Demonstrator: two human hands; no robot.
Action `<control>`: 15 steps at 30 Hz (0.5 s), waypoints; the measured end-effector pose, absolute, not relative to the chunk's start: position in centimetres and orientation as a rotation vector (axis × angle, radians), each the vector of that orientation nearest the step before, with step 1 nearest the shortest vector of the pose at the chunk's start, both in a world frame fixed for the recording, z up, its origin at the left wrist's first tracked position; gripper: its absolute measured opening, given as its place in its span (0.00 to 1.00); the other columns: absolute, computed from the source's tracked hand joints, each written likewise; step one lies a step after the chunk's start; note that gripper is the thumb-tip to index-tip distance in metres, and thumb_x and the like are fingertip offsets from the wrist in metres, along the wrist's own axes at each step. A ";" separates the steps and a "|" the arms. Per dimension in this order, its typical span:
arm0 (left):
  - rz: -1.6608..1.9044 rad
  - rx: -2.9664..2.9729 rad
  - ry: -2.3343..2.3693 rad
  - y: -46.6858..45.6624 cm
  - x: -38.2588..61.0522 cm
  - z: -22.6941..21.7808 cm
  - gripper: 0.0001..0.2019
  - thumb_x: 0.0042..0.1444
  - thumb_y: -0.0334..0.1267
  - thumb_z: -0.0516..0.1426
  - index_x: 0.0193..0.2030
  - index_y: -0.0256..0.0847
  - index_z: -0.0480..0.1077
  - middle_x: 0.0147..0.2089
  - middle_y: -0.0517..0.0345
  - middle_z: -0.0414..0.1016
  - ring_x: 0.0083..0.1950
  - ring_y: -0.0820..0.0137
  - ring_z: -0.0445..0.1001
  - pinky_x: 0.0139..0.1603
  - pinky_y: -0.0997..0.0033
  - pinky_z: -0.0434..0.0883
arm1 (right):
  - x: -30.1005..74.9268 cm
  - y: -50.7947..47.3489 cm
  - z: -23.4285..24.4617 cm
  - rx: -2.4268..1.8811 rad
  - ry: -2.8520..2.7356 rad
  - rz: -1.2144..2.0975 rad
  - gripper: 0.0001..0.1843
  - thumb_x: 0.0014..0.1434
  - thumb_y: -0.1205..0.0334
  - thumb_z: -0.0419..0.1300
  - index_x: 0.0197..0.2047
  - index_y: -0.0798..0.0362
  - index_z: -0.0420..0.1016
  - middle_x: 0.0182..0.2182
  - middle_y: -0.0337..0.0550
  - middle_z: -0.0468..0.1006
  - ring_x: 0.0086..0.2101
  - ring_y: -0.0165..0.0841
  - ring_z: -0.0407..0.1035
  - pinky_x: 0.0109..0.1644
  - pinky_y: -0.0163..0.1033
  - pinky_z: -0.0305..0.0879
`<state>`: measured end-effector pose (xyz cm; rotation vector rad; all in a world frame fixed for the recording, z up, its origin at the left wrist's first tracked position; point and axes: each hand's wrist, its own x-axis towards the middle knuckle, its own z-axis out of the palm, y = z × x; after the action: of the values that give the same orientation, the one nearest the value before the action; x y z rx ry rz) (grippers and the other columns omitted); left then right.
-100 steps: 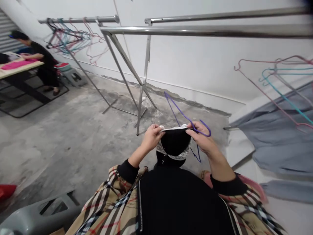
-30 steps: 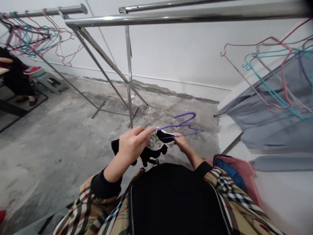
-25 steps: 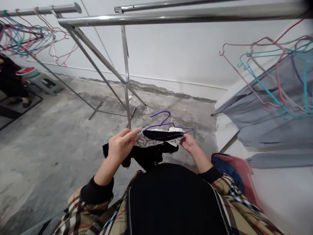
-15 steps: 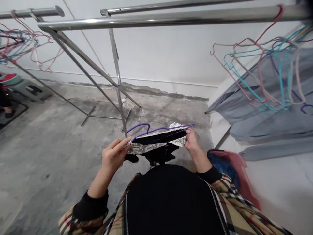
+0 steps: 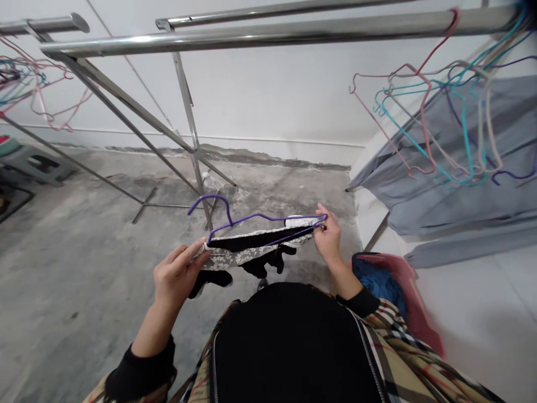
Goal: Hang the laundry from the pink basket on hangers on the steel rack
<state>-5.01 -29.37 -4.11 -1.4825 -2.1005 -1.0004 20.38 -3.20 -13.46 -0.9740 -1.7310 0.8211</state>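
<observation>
A purple hanger [image 5: 260,216] lies lengthwise in front of me, its hook pointing left and away. Stretched along it is a black garment with white lace trim [image 5: 239,256], its dark pieces dangling below. My left hand [image 5: 178,274] is closed, pinching the lace edge at the hanger's left end. At the other end, my right hand [image 5: 328,232] grips the garment together with the hanger's right corner. The hanger's lower bar shows partly across the opening of the garment, and the garment's full shape is hidden from this angle.
A steel clothes rack [image 5: 251,38] spans the far side. Pink, teal and white hangers [image 5: 419,112] hang at its right before a grey cloth [image 5: 444,179]. A pink basket [image 5: 419,302] holding blue cloth [image 5: 381,285] stands by my right arm. A grey stool [image 5: 39,159] is far left.
My left hand has moved left and slightly down, drawing the lace edge outward. The purple hanger now shows more fully, its hook raised further. My right hand's fingers have shifted around the hanger's right corner.
</observation>
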 end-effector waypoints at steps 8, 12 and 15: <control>-1.112 -1.411 -2.195 -29.3 -5.3 -3.9 0.10 0.55 0.42 0.62 0.43 0.44 0.78 0.28 0.62 0.76 0.27 0.75 0.73 0.30 0.76 0.70 | 20.5 -4.0 -12.4 -0.954 -1.856 0.729 0.36 0.55 0.70 0.49 0.68 0.53 0.56 0.47 0.49 0.78 0.42 0.36 0.75 0.49 0.43 0.71; -1.101 -1.448 -2.182 -29.8 -5.7 -3.8 0.10 0.55 0.42 0.62 0.43 0.45 0.78 0.29 0.62 0.76 0.27 0.75 0.73 0.30 0.76 0.71 | 20.2 -4.1 -12.6 -0.948 -1.889 0.685 0.38 0.53 0.72 0.50 0.68 0.52 0.55 0.47 0.47 0.79 0.44 0.37 0.75 0.51 0.44 0.70; -1.115 -1.468 -2.199 -30.0 -5.8 -3.8 0.11 0.55 0.41 0.63 0.45 0.45 0.77 0.31 0.61 0.78 0.29 0.73 0.75 0.32 0.75 0.72 | 20.1 -4.1 -12.5 -0.970 -1.902 0.682 0.41 0.52 0.73 0.50 0.70 0.52 0.49 0.48 0.47 0.79 0.44 0.37 0.75 0.51 0.44 0.70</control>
<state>-5.80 -29.98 -3.83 -1.4680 -2.1986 -1.1149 20.15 -4.12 -12.46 -0.9697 -1.9022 0.6815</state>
